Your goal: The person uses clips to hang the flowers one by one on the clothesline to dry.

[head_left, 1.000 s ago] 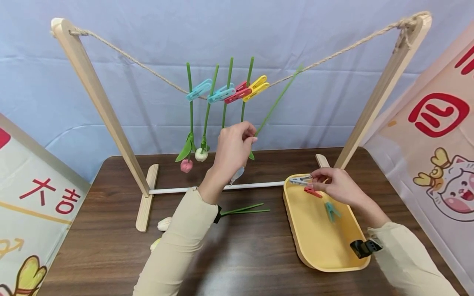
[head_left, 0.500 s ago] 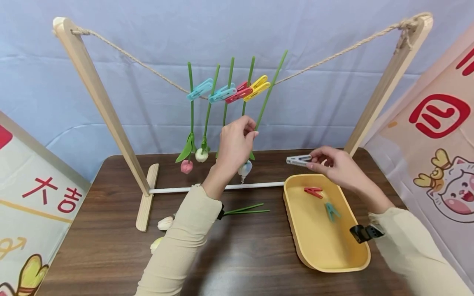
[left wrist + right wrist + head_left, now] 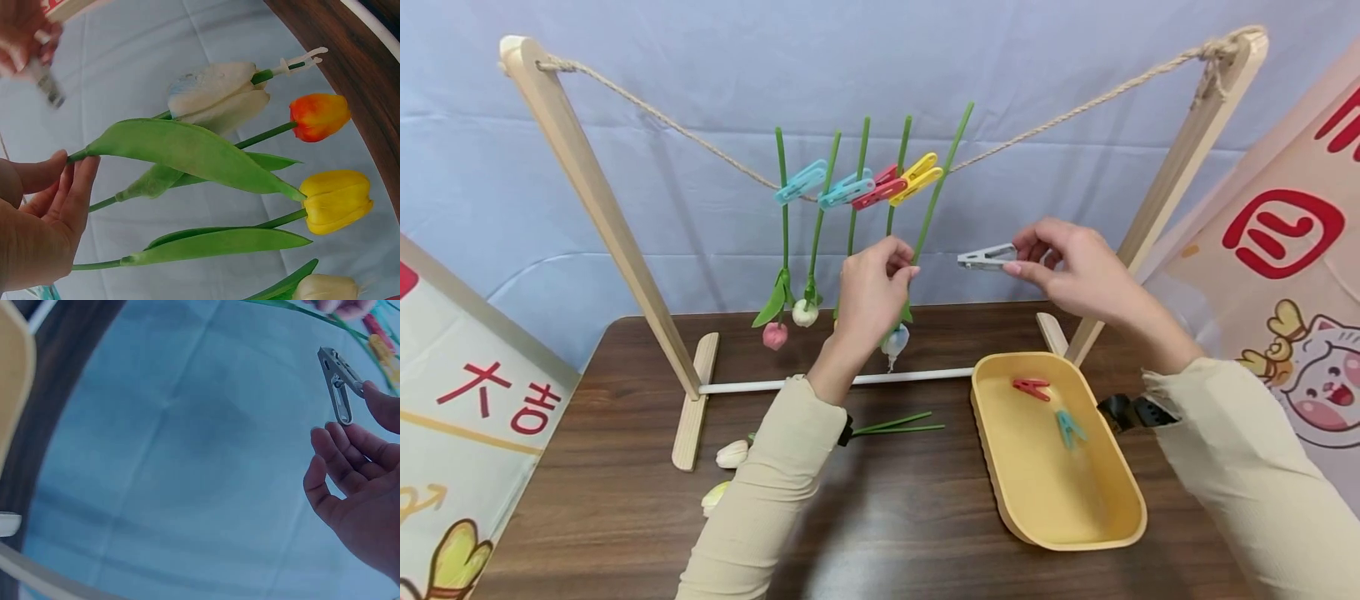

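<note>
In the head view, my left hand (image 3: 874, 287) pinches a green tulip stem (image 3: 942, 187) that leans across the rope, right of the yellow clothespin (image 3: 917, 179). A long leaf (image 3: 187, 150) in the left wrist view partly hides where that stem runs; a whitish-blue tulip head (image 3: 219, 97) lies just beyond it. My right hand (image 3: 1071, 265) holds a grey clothespin (image 3: 987, 257) in the air, to the right of the stem and apart from it. Thumb and fingers grip its handle ends (image 3: 344, 412). Blue, red and yellow clothespins fasten several other upside-down tulips to the rope (image 3: 1030, 140).
Wooden posts (image 3: 598, 208) hold the rope, with a white rod (image 3: 917, 377) low between them. A yellow tray (image 3: 1060, 500) holds a red clothespin (image 3: 1032, 388) and a teal clothespin (image 3: 1070, 428). Loose tulips (image 3: 732, 454) lie on the table, partly behind my left sleeve.
My right hand has lifted the grey clothespin from over the tray, up and left toward the rope. The stem in my left hand has swung left, close to the yellow clothespin.
</note>
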{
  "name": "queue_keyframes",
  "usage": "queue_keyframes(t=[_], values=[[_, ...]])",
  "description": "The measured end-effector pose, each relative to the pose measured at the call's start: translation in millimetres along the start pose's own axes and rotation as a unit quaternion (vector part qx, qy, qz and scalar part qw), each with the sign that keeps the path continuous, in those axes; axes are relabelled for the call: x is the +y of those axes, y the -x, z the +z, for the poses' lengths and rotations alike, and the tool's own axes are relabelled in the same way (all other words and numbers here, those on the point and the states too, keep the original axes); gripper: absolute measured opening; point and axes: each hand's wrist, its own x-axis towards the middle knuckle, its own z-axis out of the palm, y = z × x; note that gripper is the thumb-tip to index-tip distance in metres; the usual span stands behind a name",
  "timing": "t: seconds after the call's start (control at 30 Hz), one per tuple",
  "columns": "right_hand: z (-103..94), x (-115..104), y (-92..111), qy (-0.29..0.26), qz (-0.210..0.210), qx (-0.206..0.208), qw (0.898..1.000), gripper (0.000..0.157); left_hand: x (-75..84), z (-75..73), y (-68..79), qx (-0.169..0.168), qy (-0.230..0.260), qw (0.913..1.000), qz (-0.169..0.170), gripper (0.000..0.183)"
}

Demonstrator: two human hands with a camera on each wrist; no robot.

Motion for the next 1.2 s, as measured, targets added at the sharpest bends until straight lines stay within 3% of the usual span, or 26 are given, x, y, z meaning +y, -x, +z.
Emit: queue_keyframes(t=[0.33, 0.6, 1.03, 1.2], values=[[-26.3, -38.1, -30.5, 0.074, -0.038, 0.073, 0.994, 0.011, 0.2, 0.7, 0.3, 0.011, -0.001, 0.9999, 0.008, 0.006], [-39.2, -60.5, -53.6, 0.132, -0.067, 0.098, 0.984, 0.011, 1.0, 0.9, -0.5, 0.017, 0.002, 0.9999, 0.004, 0.008], [-46.9, -76.3, -82.2, 0.162, 0.018, 0.053, 0.985, 0.012, 1.3, 1.2, -0.8, 0.020, -0.007, 0.9998, 0.004, 0.008], [-45.5, -76.1, -84.6, 0.160, 0.027, 0.037, 0.986, 0.010, 2.2, 1.0, -1.1, 0.021, -0.014, 0.9997, 0.003, 0.009]])
